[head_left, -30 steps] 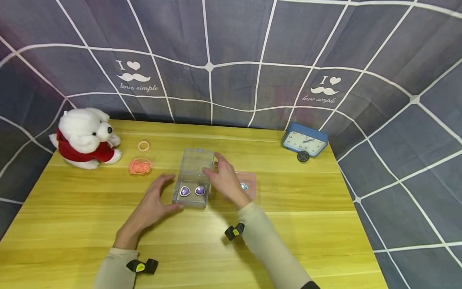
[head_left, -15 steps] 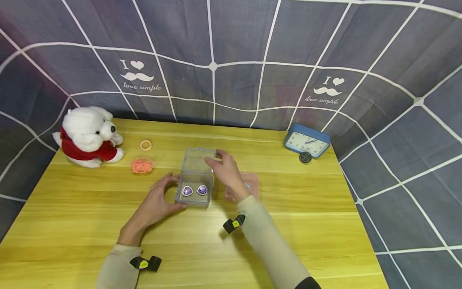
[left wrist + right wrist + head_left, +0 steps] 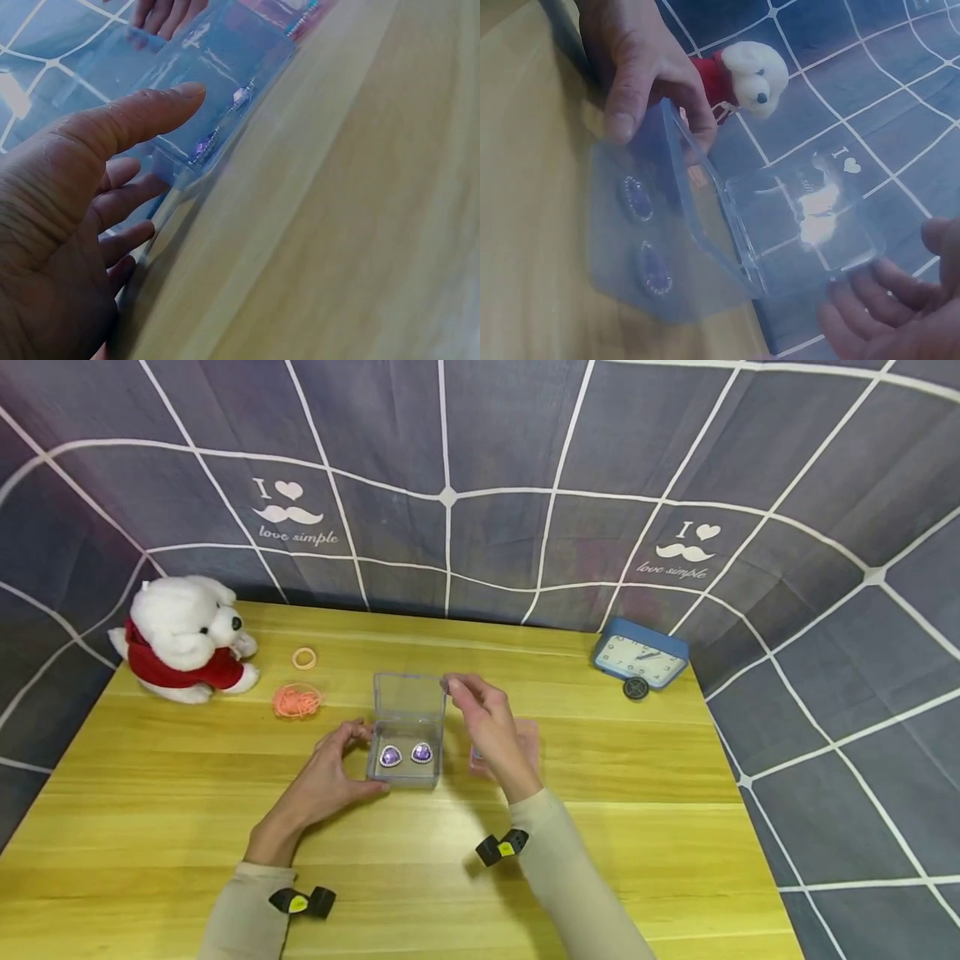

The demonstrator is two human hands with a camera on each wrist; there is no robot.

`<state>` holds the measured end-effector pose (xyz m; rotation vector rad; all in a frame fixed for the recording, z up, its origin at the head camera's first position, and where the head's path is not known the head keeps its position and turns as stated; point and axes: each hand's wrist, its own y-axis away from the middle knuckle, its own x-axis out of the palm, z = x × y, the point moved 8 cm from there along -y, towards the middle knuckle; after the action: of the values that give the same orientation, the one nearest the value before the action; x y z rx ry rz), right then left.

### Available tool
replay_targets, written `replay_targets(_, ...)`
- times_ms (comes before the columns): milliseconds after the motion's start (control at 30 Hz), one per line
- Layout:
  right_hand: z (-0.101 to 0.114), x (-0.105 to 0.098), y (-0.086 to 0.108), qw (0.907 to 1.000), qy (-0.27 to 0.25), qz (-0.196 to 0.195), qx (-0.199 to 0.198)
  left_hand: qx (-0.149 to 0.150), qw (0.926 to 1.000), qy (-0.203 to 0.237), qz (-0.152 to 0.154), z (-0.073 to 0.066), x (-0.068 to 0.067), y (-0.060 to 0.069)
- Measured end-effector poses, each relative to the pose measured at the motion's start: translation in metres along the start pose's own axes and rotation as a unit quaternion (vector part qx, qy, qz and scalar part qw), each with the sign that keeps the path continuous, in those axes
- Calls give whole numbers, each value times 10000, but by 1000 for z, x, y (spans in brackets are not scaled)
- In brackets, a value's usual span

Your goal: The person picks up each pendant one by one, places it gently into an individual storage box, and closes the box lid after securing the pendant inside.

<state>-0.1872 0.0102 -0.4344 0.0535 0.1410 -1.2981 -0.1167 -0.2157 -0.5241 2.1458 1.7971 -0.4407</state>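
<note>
A clear plastic box (image 3: 405,779) sits on the table with its hinged lid (image 3: 408,695) raised at the back. Two purple gems with pale beaded rims, the left gem (image 3: 391,756) and the right gem (image 3: 422,752), lie inside. My left hand (image 3: 318,789) holds the box's left side, thumb at the front and fingers around the rear corner. At the lid's right edge is my right hand (image 3: 491,731); in the right wrist view its fingers (image 3: 855,304) touch the lid while the thumb stands apart. My right hand partly hides a pink square (image 3: 528,743).
Beyond my left hand lie a coil of orange cord (image 3: 297,701) and a pale ring (image 3: 303,658). A white plush dog (image 3: 183,639) in red sits back left. A blue clock (image 3: 641,653) with a black disc (image 3: 635,687) stands back right. Grid-patterned cloth (image 3: 495,452) hangs behind the table.
The lid has swung up from leaning back to a more upright stance, with my right hand at its edge. My left hand has closed in from beside the box to gripping it.
</note>
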Motion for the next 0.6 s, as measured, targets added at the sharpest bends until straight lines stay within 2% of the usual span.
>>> replay_targets(133, 1, -2, 13, 9998, -89, 176, -54, -13, 10000, -55, 2, 0, 0, -1)
replay_targets(233, -1, 2, 21, 9994, 147, 266, -143, -12, 10000, -72, 15, 1, 0, 0)
replay_targets(300, -2, 6, 25, 9977, 530, 275, -319, -21, 10000, -91, 18, 1, 0, 0)
replay_targets(467, -7, 22, 31, 9852, 1488, 456, -722, 6, 10000, -36, 25, 3, 0, 0)
replay_targets(600, -11, 34, 34, 9708, 2103, 665, -941, 55, 9999, -98, -8, 3, 0, 0)
